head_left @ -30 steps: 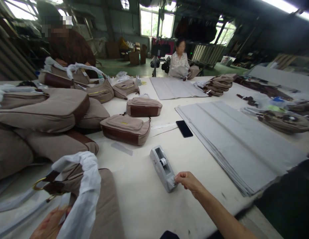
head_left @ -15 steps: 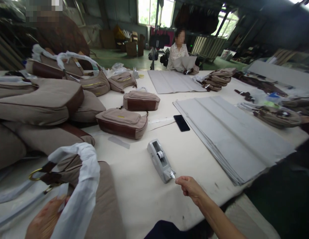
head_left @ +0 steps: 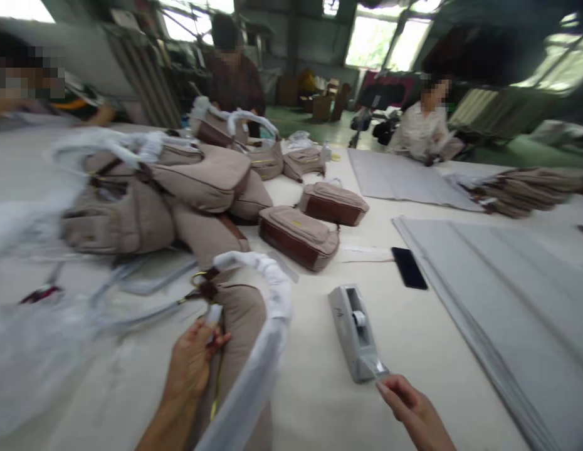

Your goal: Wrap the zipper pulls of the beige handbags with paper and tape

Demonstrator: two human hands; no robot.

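My left hand [head_left: 190,360] is closed on a small piece of white wrapping [head_left: 214,315] by the strap end of a taupe handbag [head_left: 242,313]. The bag lies at the front, its handle [head_left: 275,300] wrapped in white and arching over it. A gold ring and brown leather tab show above my fingers. To the right, my right hand [head_left: 414,404] pinches the end of clear tape [head_left: 377,366] at the cutter of a grey tape dispenser [head_left: 350,332]. The dispenser stands on the white table.
Several taupe bags [head_left: 207,178] are piled at the left; two smaller ones [head_left: 298,237] lie behind the dispenser. A black phone [head_left: 409,268] rests beside stacked grey sheets [head_left: 489,300]. Snips [head_left: 42,291] and plastic lie far left. Other people are around the table.
The view has swung left, so everything appears farther right, and a person at the far left has come in. My left hand shows more fully at the bag; my right stays by the dispenser's cutter.
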